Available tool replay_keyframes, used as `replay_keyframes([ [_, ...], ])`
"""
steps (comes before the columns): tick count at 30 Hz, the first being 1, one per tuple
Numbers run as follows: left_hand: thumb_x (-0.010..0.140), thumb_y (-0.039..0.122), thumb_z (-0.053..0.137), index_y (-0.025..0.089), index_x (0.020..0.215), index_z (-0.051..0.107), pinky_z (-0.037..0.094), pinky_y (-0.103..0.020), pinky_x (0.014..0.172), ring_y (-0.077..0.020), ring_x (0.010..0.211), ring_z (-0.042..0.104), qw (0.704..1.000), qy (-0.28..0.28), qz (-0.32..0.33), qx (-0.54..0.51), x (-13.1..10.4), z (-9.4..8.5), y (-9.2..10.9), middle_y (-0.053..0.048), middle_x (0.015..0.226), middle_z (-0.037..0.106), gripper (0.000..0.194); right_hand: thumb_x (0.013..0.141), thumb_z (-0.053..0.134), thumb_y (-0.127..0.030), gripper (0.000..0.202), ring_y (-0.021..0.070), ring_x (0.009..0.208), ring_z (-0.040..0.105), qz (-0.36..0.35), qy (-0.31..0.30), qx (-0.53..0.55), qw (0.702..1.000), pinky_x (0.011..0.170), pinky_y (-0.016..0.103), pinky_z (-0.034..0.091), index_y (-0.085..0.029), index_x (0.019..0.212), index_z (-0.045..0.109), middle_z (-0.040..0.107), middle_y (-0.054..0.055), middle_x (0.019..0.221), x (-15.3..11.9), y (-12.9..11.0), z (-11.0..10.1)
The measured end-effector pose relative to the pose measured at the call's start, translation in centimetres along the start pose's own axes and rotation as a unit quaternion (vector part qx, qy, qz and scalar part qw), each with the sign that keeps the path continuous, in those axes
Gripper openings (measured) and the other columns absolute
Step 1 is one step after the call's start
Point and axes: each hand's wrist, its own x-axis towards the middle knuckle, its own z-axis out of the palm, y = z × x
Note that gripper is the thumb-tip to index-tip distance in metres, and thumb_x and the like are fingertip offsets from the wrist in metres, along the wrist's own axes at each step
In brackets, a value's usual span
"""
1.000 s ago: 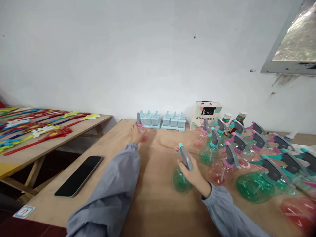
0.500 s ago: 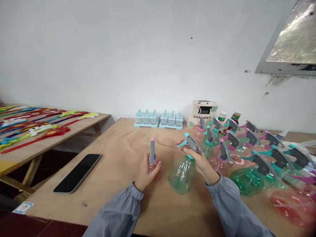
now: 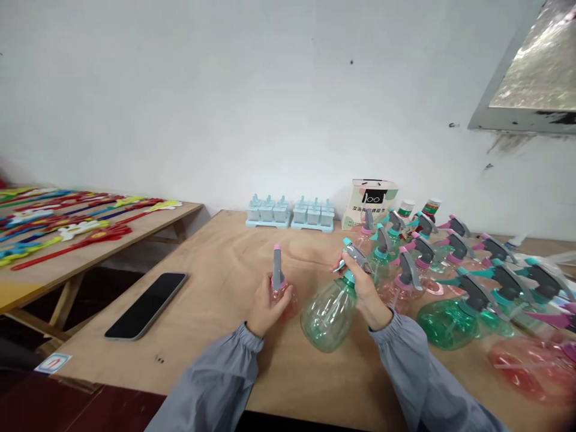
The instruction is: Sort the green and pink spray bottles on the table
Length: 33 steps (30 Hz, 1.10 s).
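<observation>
My left hand (image 3: 266, 305) is wrapped round a pink spray bottle (image 3: 277, 270) with a grey and pink nozzle head, standing upright on the wooden table (image 3: 211, 282). The fingers of my right hand (image 3: 360, 282) grip the grey and teal head of a green spray bottle (image 3: 327, 315), whose clear rounded body tilts down to the left. Right of that hand stand several more pink and green spray bottles, among them a dark green one (image 3: 447, 324) and a large pink one (image 3: 524, 366).
A black phone (image 3: 146, 306) lies at the left. Two light blue mould trays (image 3: 268, 213) and a printed paper bag (image 3: 368, 204) stand by the wall. A second table (image 3: 67, 255) at the far left bears colourful hand-shaped sticks.
The green bottle has tilted more, its base shifting left, and my right hand has closed further round its nozzle head. My left hand stays on the pink bottle. The view has shifted slightly.
</observation>
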Motion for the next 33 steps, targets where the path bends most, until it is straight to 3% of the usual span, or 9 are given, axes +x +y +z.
replay_keyframes([
  [2,0.086,0.043,0.062,0.024,0.095,0.055,0.056,-0.035,0.071,-0.0189,0.078,0.068,1.000,-0.002,0.001,-0.007,0.0,0.1,-0.2,-0.004,0.085,0.068,0.022,0.073,0.073,-0.065,0.043,0.0172,0.067,0.065,0.009,-0.007,0.002,1.000,0.064,0.029,0.051,-0.023,0.069,0.063,0.067,0.001,0.067,0.0,0.1,0.0],
  [6,0.086,0.043,0.061,0.023,0.094,0.054,0.056,-0.034,0.072,-0.0184,0.079,0.068,1.000,-0.005,0.006,-0.009,0.0,0.0,-0.5,-0.004,0.086,0.068,0.023,0.075,0.073,-0.063,0.039,0.0205,0.084,0.069,0.023,-0.109,0.000,0.994,0.076,0.033,0.055,-0.024,0.079,0.069,0.074,0.004,0.083,-0.1,-0.3,-0.1],
  [11,0.086,0.041,0.060,0.022,0.098,0.055,0.056,-0.035,0.078,-0.0184,0.083,0.068,1.000,-0.015,0.011,-0.013,-0.1,-0.1,-0.6,-0.004,0.089,0.068,0.023,0.073,0.074,-0.061,0.039,0.0181,0.068,0.066,0.046,-0.101,0.014,0.994,0.069,0.031,0.054,-0.024,0.066,0.062,0.067,0.001,0.066,-0.5,-0.3,0.4],
  [15,0.086,0.041,0.060,0.022,0.096,0.054,0.056,-0.035,0.078,-0.0189,0.084,0.068,1.000,-0.012,0.002,-0.019,-0.1,0.0,-0.5,-0.004,0.089,0.068,0.022,0.076,0.072,-0.059,0.034,0.0210,0.088,0.068,0.043,-0.156,0.011,0.987,0.078,0.034,0.054,-0.025,0.083,0.069,0.073,0.003,0.088,-0.7,0.1,0.5],
  [17,0.086,0.041,0.060,0.022,0.095,0.054,0.056,-0.036,0.078,-0.0192,0.084,0.068,1.000,-0.013,0.005,-0.015,0.0,0.0,-0.5,-0.005,0.089,0.068,0.022,0.077,0.072,-0.058,0.033,0.0198,0.085,0.068,0.033,-0.136,-0.004,0.990,0.078,0.033,0.053,-0.025,0.081,0.070,0.073,0.003,0.086,-0.6,0.3,0.5],
  [20,0.086,0.040,0.061,0.022,0.093,0.055,0.055,-0.036,0.079,-0.0191,0.085,0.068,1.000,-0.010,0.011,-0.009,0.0,-0.1,-0.4,-0.005,0.090,0.068,0.021,0.073,0.073,-0.063,0.042,0.0164,0.065,0.062,0.037,-0.029,-0.035,0.998,0.066,0.031,0.049,-0.024,0.062,0.063,0.066,0.001,0.065,-0.4,0.6,0.5],
  [22,0.086,0.040,0.061,0.022,0.091,0.054,0.055,-0.035,0.079,-0.0187,0.085,0.068,1.000,-0.008,0.009,-0.013,0.0,-0.1,-0.4,-0.004,0.090,0.068,0.020,0.071,0.073,-0.065,0.045,0.0155,0.061,0.059,0.034,0.015,-0.047,0.998,0.062,0.030,0.047,-0.024,0.059,0.061,0.064,0.000,0.061,-0.4,0.6,0.4],
  [28,0.086,0.038,0.062,0.021,0.097,0.055,0.053,-0.034,0.081,-0.0175,0.085,0.066,1.000,-0.019,0.003,-0.025,0.0,-0.1,-0.4,-0.003,0.089,0.067,0.022,0.079,0.069,-0.057,0.033,0.0197,0.092,0.065,-0.037,-0.067,-0.098,0.992,0.091,0.036,0.050,-0.025,0.087,0.070,0.073,0.003,0.088,-0.9,0.1,0.3],
  [33,0.085,0.038,0.064,0.021,0.098,0.056,0.052,-0.034,0.082,-0.0174,0.084,0.066,0.999,-0.013,-0.008,-0.030,0.0,0.0,-0.6,-0.004,0.090,0.068,0.023,0.083,0.060,-0.064,0.046,0.0177,0.072,0.063,-0.058,0.010,-0.164,0.985,0.078,0.034,0.051,-0.024,0.061,0.060,0.065,0.002,0.067,-1.5,0.6,0.1],
])
